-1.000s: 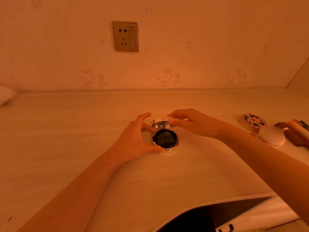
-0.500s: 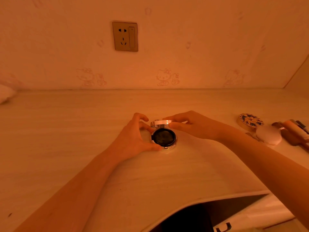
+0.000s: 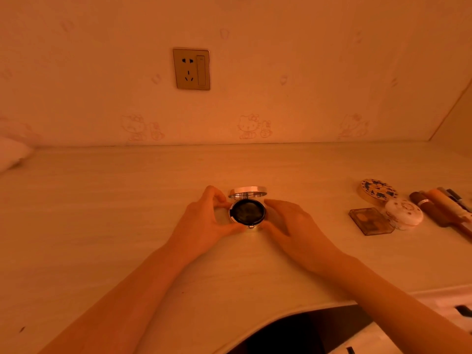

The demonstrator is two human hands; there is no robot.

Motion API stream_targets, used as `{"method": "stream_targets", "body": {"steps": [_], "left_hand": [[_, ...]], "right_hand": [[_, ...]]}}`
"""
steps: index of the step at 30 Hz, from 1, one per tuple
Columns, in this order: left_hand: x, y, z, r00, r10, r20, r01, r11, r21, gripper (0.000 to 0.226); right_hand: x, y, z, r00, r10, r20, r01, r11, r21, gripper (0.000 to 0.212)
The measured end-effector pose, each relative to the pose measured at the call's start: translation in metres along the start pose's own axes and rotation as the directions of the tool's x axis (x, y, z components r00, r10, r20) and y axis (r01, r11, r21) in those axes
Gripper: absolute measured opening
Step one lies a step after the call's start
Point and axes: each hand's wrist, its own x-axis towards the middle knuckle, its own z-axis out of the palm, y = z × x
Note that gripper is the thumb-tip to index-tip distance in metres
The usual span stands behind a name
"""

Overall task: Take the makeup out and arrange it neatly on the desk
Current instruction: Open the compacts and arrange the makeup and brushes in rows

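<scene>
A round compact (image 3: pixel 247 212) lies open in the middle of the desk (image 3: pixel 102 213), its dark inner disc facing up and its shiny lid (image 3: pixel 247 192) tipped back behind it. My left hand (image 3: pixel 204 221) curls thumb and forefinger round the compact's left rim. My right hand (image 3: pixel 293 226) lies beside its right side with fingers nearly straight, touching the rim. At the right stand a patterned round compact (image 3: pixel 378 191), a pale round case (image 3: pixel 403 213), a small flat square palette (image 3: pixel 370 221) and several pens and tubes (image 3: pixel 444 210).
The desk meets a wall with a power socket (image 3: pixel 191 69) at the back. A pale soft thing (image 3: pixel 12 154) lies at the far left. The desk's front edge curves over a dark gap (image 3: pixel 293 333), with a drawer (image 3: pixel 454 305) at the lower right.
My right hand has let go of the lid and come down to the compact's right side. The lid now stands further open. The view has shifted, showing the square palette.
</scene>
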Motion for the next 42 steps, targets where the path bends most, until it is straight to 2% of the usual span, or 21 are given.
{"method": "stream_targets", "body": {"steps": [3, 7, 13, 26, 42], "left_hand": [[-0.002, 0.000, 0.000, 0.999, 0.053, 0.011, -0.053, 0.998, 0.042, 0.044], [-0.002, -0.001, 0.002, 0.991, 0.125, 0.052, -0.133, 0.975, 0.177, 0.051], [0.006, -0.003, -0.004, 0.979, 0.201, 0.042, -0.203, 0.923, 0.327, 0.046], [0.073, -0.058, -0.033, 0.999, 0.051, 0.019, -0.054, 0.934, 0.354, 0.052], [0.133, -0.103, -0.057, 0.999, 0.046, -0.015, -0.040, 0.959, 0.281, 0.048]], "right_hand": [[-0.001, -0.001, 0.006, 0.994, -0.108, -0.018, 0.106, 0.992, -0.071, 0.053], [0.007, 0.001, 0.014, 0.991, -0.130, -0.028, 0.125, 0.982, -0.144, 0.052], [0.033, -0.003, 0.019, 0.989, -0.145, -0.010, 0.143, 0.981, -0.134, 0.050], [0.128, -0.023, 0.046, 0.986, -0.161, 0.041, 0.164, 0.983, -0.084, 0.049], [0.200, -0.037, 0.063, 0.982, -0.176, 0.070, 0.181, 0.981, -0.066, 0.046]]}}
